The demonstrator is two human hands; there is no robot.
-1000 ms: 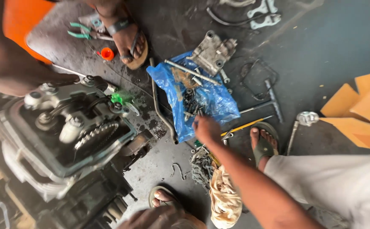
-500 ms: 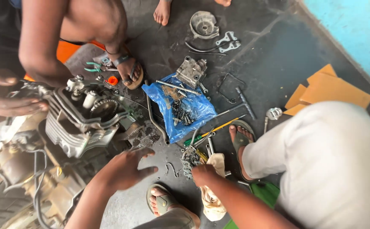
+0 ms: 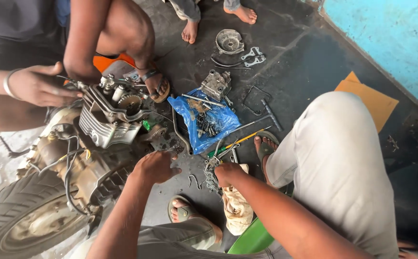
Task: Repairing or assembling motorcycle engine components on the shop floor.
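- L hand [image 3: 155, 166]: fingers curled, knuckles up, resting against lower edge of engine [image 3: 108, 120]; can't tell if it grips anything.
- R hand [image 3: 228, 172]: closed on greasy chain [image 3: 212, 175] (bunched, hanging toward floor), beige rag [image 3: 237, 206] just below.
- Blue plastic sheet [image 3: 204, 122] w/ bolts, just beyond both hands.
- Co-worker's hand [image 3: 41, 86] on engine top, far side.
- Tyre [image 3: 22, 216] at lower left.
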